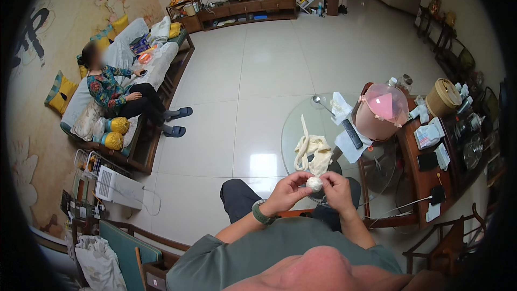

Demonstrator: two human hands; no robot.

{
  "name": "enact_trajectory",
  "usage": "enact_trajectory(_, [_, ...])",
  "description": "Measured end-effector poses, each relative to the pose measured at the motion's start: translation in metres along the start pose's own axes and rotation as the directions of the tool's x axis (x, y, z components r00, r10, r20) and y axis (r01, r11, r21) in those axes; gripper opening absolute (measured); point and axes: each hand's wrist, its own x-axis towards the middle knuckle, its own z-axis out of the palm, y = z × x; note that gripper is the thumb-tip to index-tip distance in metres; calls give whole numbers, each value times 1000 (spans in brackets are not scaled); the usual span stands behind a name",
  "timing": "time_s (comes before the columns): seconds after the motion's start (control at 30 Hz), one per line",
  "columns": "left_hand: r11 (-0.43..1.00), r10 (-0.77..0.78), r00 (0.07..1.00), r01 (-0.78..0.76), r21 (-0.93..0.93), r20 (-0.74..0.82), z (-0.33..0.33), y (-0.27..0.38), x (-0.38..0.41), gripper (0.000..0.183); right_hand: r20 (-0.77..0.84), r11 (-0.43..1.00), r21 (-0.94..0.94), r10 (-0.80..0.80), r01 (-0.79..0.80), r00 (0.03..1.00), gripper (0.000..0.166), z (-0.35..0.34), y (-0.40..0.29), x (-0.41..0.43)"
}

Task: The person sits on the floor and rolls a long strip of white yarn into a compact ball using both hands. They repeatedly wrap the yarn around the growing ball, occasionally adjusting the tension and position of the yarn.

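A small round white ball, perhaps wound yarn or cloth (pixel 314 184), is held between my two hands in front of my lap. My left hand (pixel 291 188), with a green watch on the wrist, pinches it from the left side. The fingers of my right hand (pixel 336 190) grip it from the right. Just beyond the hands, a cream-coloured, soft length of fabric or knitting (pixel 321 157) lies on a round glass table (pixel 288 129). One narrow strip of it stretches away from me.
On the glass table are a spoon (pixel 323 105), a black remote control (pixel 352 133) on white paper and a pink lidded bucket (pixel 381 109). A wooden desk (pixel 420 186) with a phone and tissues stands at the right. A person (pixel 107 87) sits on the sofa at the left.
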Motion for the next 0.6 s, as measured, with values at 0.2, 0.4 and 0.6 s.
enact_trajectory(0.2, [820, 138, 990, -112, 561, -3, 0, 14, 5, 38, 317, 980, -11, -184, 197, 931, 13, -12, -30, -17])
enact_trajectory(0.4, [944, -46, 995, 13, 329, 92, 11, 10, -3, 38, -51, 997, -64, -52, 49, 997, 12, -13, -25, -5])
enact_trajectory(0.6, [896, 47, 997, -19, 444, -53, 9, 14, 3, 35, 252, 979, -58, -173, 194, 952, 14, -5, -7, -23])
